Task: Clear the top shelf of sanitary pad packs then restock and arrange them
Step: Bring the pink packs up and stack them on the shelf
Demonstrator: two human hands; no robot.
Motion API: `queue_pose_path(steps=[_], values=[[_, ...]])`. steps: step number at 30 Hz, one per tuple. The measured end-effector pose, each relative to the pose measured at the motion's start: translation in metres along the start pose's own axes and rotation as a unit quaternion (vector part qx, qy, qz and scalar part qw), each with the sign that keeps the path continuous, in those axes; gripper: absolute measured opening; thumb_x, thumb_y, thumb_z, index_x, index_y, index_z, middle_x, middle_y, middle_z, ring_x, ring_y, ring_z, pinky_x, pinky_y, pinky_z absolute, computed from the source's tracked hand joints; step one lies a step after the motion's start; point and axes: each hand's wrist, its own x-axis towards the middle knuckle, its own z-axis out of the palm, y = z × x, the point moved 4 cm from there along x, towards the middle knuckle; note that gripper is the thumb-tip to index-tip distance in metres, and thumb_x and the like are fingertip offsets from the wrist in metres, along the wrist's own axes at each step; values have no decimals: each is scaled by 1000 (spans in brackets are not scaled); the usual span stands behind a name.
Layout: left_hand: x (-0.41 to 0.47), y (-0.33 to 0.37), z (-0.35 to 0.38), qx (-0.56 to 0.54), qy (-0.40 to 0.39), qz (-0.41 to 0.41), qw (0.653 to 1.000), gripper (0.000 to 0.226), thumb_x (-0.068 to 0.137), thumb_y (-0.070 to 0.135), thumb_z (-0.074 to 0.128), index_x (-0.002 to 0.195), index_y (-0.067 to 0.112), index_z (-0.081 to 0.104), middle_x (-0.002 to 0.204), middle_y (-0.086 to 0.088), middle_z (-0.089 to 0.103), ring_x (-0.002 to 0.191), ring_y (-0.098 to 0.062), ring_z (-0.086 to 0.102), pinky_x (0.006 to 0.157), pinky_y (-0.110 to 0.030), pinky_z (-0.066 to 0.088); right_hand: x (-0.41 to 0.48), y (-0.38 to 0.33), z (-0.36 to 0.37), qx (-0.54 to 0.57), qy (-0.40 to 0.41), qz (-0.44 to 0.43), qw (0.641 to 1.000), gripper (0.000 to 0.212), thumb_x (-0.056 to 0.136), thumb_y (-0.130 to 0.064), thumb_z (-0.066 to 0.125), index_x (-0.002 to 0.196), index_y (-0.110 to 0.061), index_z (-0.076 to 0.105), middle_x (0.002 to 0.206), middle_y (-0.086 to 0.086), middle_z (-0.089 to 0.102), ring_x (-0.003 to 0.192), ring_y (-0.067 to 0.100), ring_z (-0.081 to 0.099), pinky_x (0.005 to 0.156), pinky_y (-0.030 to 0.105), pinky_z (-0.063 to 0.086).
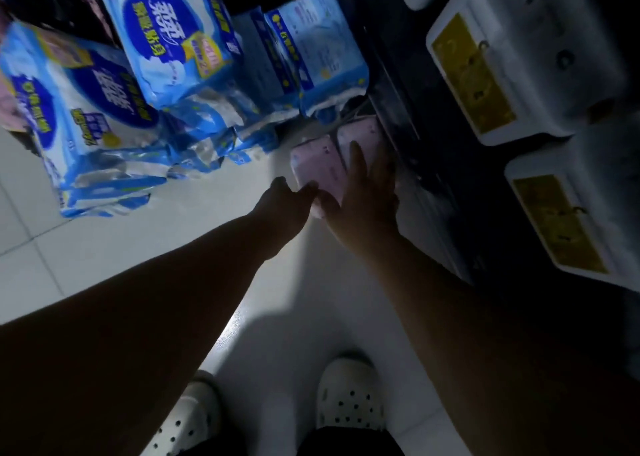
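Two pink packs (313, 164) lie side by side on the white tiled floor (104, 265), tight against the foot of the dark shelf unit (398, 109). The right hand (363, 192) lies flat on them with fingers stretched straight, and the left hand (287, 199) curls at their near corner, though I can't tell if it truly grips. Open tile runs back to the white clogs (349, 400), the heap of blue packs (166, 50) crowds in from the left with white Chinese characters on dark blue ovals too blurred to read, and the yellow labels (471, 74) on the white boxes (519, 57) are unreadable too.
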Motion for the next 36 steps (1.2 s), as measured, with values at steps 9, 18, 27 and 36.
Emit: queue_pose_path(steps=[9,18,27,36], values=[[13,-8,-28,-133,35,10,990,46,97,27,56,137,9,42,123,-8,57,94,-21,57,53,-20,42,1,18,9,153,34,148,976,93,83,-52,68,154,-18,18,144,15,43,127,34,45,92,34,41],[-8,-19,-28,-59,-101,-6,993,57,75,38,64,120,4,59,112,-22,67,104,-38,62,72,-29,41,-29,11,38,572,-83,297,760,41,80,-8,75,116,-20,59,110,6,70,81,15,67,55,22,51],[-140,53,-74,-108,-110,20,988,53,59,32,70,109,21,59,107,-12,68,86,-21,57,66,-27,39,-110,-38,-95,555,-83,224,797,37,63,-20,84,94,-21,64,73,2,65,54,8,56,46,16,40],[-296,166,-170,-130,-87,106,982,38,71,36,81,100,22,59,91,3,63,78,-10,55,60,-20,43,-183,-126,-272,558,-61,185,807,42,71,-19,87,102,-20,59,104,6,71,83,19,67,71,36,54]])
